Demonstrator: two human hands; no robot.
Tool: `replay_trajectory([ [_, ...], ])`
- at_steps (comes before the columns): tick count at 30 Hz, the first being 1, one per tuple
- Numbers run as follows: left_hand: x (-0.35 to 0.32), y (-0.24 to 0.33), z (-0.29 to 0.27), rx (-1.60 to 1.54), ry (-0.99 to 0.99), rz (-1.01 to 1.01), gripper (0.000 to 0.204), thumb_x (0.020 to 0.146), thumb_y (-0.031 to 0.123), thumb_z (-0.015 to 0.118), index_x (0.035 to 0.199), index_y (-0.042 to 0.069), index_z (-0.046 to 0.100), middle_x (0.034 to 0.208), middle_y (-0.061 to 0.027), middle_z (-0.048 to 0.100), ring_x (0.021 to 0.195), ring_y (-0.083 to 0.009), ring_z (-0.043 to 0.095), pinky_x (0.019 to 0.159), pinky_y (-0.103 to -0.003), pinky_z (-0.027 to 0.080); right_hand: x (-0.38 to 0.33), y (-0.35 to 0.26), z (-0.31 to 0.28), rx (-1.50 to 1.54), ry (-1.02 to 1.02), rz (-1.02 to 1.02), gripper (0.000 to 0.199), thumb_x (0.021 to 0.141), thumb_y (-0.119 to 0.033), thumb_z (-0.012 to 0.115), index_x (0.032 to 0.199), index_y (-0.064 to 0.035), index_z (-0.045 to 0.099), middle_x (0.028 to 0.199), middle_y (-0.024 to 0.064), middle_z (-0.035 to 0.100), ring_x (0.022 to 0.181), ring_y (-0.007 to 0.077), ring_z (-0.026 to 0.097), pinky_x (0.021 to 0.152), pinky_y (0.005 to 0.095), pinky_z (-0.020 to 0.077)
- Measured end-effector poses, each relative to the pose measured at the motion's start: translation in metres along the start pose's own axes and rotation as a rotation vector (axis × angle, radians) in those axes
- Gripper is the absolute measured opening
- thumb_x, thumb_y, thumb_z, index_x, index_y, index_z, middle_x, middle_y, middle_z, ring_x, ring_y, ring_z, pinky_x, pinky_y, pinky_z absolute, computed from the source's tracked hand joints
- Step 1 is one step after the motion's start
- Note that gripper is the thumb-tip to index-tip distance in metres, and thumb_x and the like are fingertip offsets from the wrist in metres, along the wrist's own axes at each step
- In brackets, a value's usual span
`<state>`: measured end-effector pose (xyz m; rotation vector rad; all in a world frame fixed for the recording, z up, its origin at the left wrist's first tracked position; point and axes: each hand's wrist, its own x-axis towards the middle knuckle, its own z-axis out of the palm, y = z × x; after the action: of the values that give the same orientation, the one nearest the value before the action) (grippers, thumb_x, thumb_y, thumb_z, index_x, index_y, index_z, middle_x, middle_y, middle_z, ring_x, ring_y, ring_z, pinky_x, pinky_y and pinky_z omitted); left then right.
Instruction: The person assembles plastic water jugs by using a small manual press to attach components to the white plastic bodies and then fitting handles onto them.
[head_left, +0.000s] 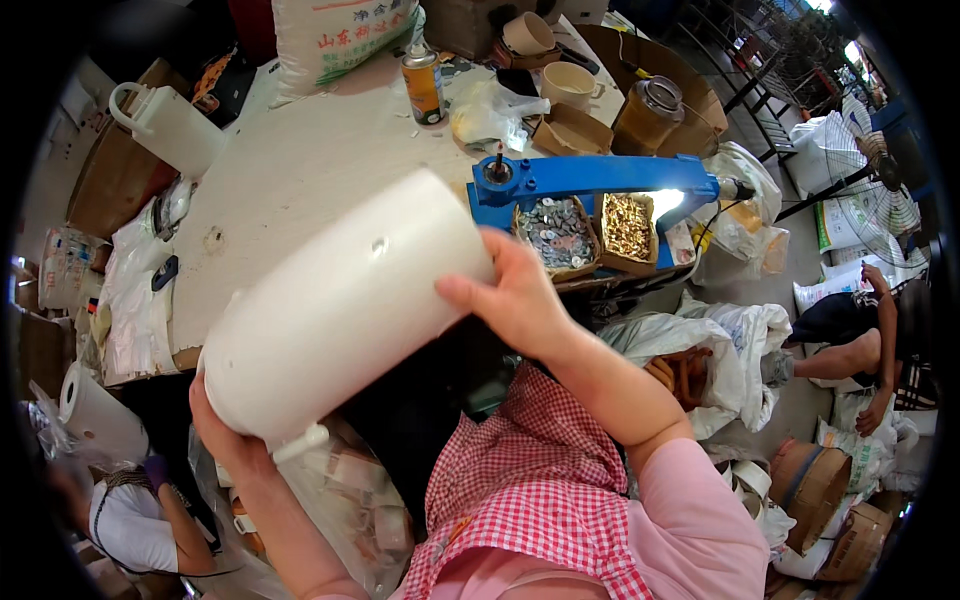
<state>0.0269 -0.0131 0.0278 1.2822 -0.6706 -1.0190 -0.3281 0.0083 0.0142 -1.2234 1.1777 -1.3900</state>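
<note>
Right now we have the large white plastic cylinder-shaped container [340,310] lifted off the counter [290,170] and tilted across the centre-left of the frame, its closed end low at the lower left and its other end up toward the centre. Our judgement is that we are in the positioning step: the piece is carried between both hands and turned toward the blue metal hand press [590,180] that sits at the upper centre-right. A small dimple or hole shows on the container's side wall, facing up.

Our left hand [225,430] cups the low end from beneath, at the lower left; only the fingers and palm edge show under the rim, wrapped closely to the plastic beside a small white tab. Our right hand [520,300] grips the upper end at frame centre, thumb laid along the rim and fingers spread wide around the edge, closed firmly on the container.

Just beyond the right hand, two shallow cardboard trays sit under the press arm: one of silvery round metal fittings [557,232], one of brass-coloured small parts [628,226]. Any next move, as we judge it, calls for steadying the wall so the marked spot lines up squarely with the press head, keeping both hands clear of the arm
</note>
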Motion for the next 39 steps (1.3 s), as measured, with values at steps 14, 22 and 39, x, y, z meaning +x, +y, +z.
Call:
replay_trajectory([
  [14,0.007,-0.041,0.224,-0.016,-0.415,0.014,0.023,0.102,0.016,0.052,0.114,0.001,0.064,0.107,-0.0074,0.069,0.099,-0.0142,0.064,0.090,-0.029,0.051,0.018,0.015,-0.165,0.037,0.625,-0.148,0.042,0.088,-0.026,0.080,0.115,0.0026,0.066,0.105,0.0066,0.071,0.092,0.0124,0.065,0.086,0.0270,0.0507],
  [22,-0.013,-0.073,0.264,0.030,-0.523,-0.032,0.026,0.103,0.018,0.050,0.116,0.000,0.063,0.110,-0.0092,0.069,0.102,-0.0156,0.064,0.092,-0.032,0.050,0.003,0.022,-0.211,0.025,0.701,-0.174,0.045,0.089,-0.026,0.079,0.119,0.0042,0.064,0.110,0.0082,0.071,0.096,0.0134,0.065,0.088,0.0273,0.0501],
  [39,-0.006,-0.086,0.269,0.138,-0.501,-0.017,0.023,0.102,0.014,0.050,0.113,-0.001,0.063,0.106,-0.0105,0.068,0.098,-0.0172,0.064,0.087,-0.032,0.051,-0.005,0.010,-0.201,-0.073,0.656,-0.057,0.040,0.090,-0.024,0.077,0.116,0.0044,0.066,0.108,0.0080,0.071,0.094,0.0128,0.066,0.085,0.0262,0.0509],
])
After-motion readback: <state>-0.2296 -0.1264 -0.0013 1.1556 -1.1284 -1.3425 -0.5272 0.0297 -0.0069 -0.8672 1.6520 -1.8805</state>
